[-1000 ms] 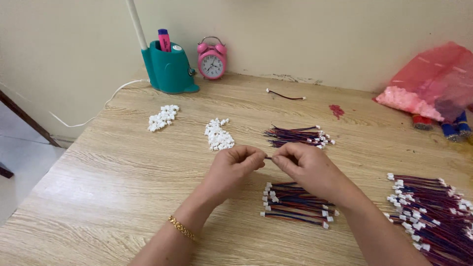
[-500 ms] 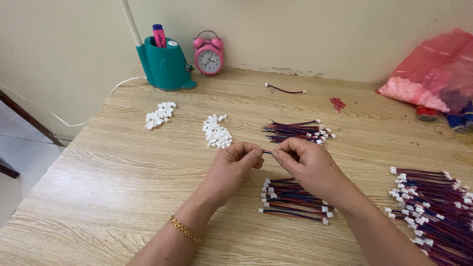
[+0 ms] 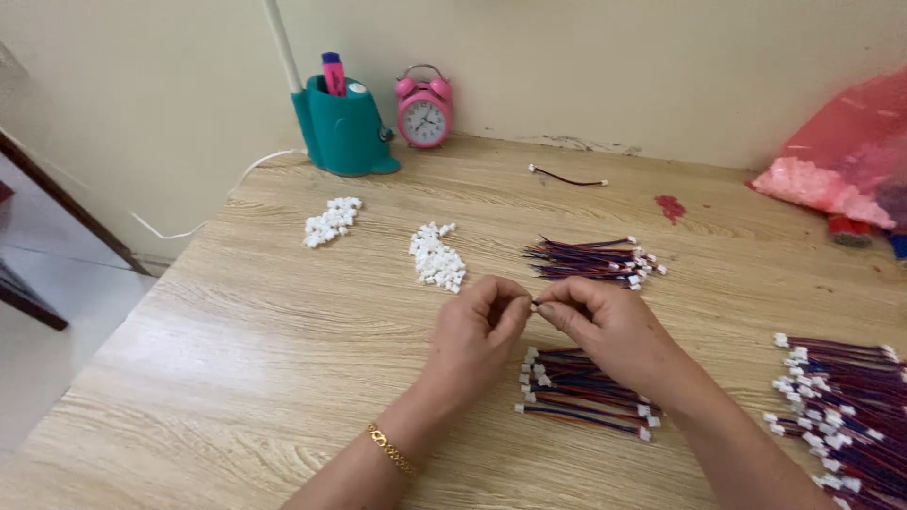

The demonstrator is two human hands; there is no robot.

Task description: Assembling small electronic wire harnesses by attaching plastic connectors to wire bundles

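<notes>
My left hand (image 3: 477, 331) and my right hand (image 3: 605, 326) meet fingertip to fingertip above the wooden table (image 3: 236, 378). Between them they pinch a small white connector on a thin wire (image 3: 535, 306), mostly hidden by my fingers. Just under my right hand lies a bundle of red-and-blue wires with white plugs (image 3: 581, 392). Another wire bundle (image 3: 595, 260) lies just beyond my hands. A pile of loose white connectors (image 3: 436, 260) sits close to my left hand, and a second pile (image 3: 331, 220) lies further left.
A large heap of wires (image 3: 846, 416) fills the right edge. A teal pen holder (image 3: 340, 127) and pink alarm clock (image 3: 424, 109) stand against the wall. A single wire (image 3: 567, 177) lies at the back, with a pink plastic bag (image 3: 850, 156) at the far right.
My hands stay together at the same spot, fingers shifting slightly on the small connector. The camera view has drifted a little.
</notes>
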